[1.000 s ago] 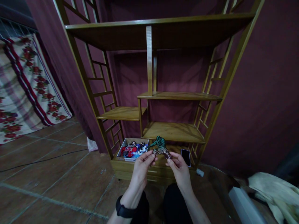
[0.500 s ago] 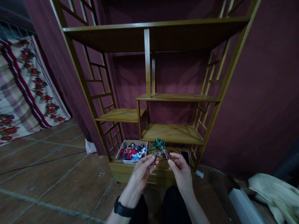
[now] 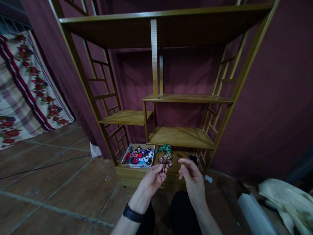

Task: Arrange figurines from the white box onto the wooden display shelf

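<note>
On the wooden shelving unit's base (image 3: pixel 181 154), we locate an open box (image 3: pixel 133 165) left and a smartphone (image 3: pixel 193 159) right.

held piece (image 3: pixel 167 157): glossy, rippled, material unclear | shelf unit (image 3: pixel 181 136): smooth wood, slight sheen | floral drape (image 3: pixel 36 88): matt cloth

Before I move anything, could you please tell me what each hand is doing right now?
Left hand: closed, pinching the green-and-brown item.
Right hand: open, fingers loosely curled, nothing visible in it.
</note>
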